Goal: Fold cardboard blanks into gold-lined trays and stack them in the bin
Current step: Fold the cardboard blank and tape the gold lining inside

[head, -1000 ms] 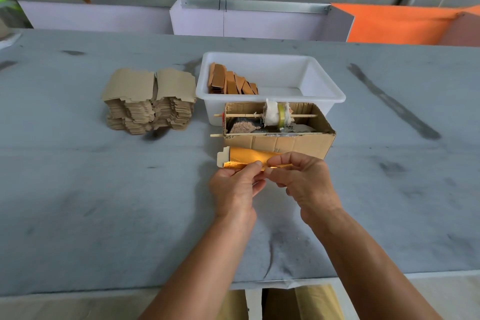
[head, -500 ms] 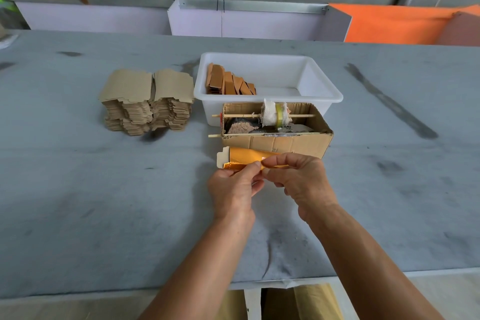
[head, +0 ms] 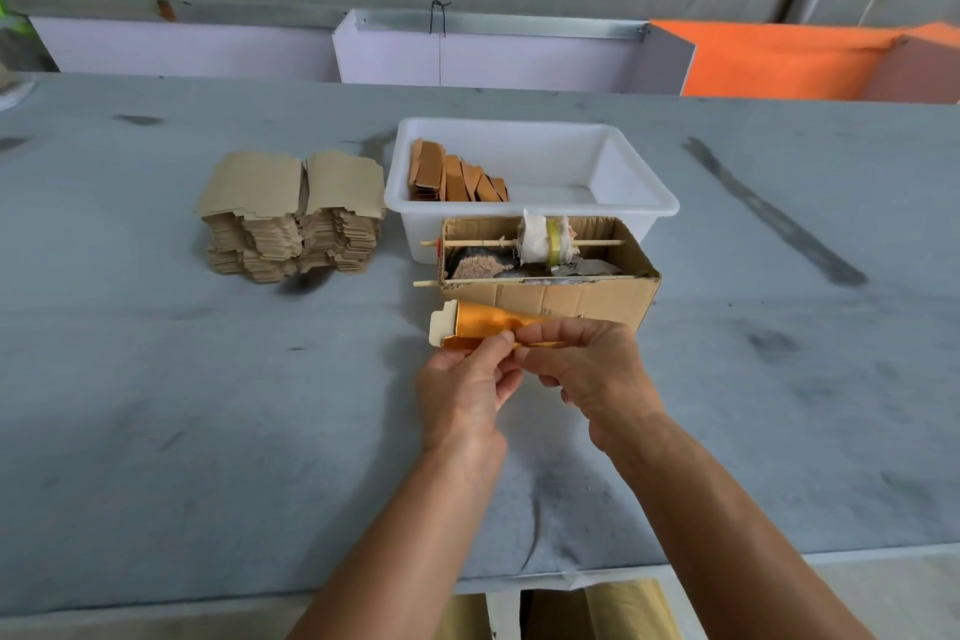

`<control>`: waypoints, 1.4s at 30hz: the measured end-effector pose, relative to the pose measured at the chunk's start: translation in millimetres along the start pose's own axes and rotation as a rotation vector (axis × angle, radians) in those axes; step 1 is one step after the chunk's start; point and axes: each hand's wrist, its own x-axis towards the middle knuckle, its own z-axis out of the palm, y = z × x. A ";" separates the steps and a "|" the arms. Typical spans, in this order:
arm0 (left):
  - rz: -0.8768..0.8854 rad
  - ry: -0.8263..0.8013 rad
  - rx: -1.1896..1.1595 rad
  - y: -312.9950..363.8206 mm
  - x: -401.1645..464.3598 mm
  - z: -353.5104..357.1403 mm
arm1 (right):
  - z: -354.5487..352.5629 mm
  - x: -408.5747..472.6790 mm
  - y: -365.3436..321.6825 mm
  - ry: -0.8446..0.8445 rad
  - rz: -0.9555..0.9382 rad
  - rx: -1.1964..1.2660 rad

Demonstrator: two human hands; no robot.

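Grey worktable [head: 156, 405], and both hands are on one gold-lined blank [head: 480, 327] just in front of the cardboard box [head: 561, 299]: left hand [head: 462, 395] pinching, right hand [head: 592, 369] pinching. The white bin [head: 644, 192] behind holds folded trays [head: 454, 172] leaning at its left end. The box holds a cloth-wrapped stick [head: 540, 240]. The stack of blanks [head: 291, 216] sits left of the bin.

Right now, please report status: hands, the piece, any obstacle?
Left hand and right hand both pinch gold-lined cardboard blank, part-folded. White plastic bin behind brown cardboard box. Nothing blocking.
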 end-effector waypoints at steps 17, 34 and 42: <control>-0.219 0.035 -0.012 6.7 4.3 -0.2 | -1.9 -5.0 -1.6 -0.023 -0.080 -0.186; -0.140 0.159 -0.155 5.6 -2.9 15.2 | 19.7 -24.1 14.7 0.377 -0.337 -0.186; -0.180 0.096 -0.106 9.3 -5.0 14.4 | 13.4 -23.2 18.1 0.272 -0.191 0.106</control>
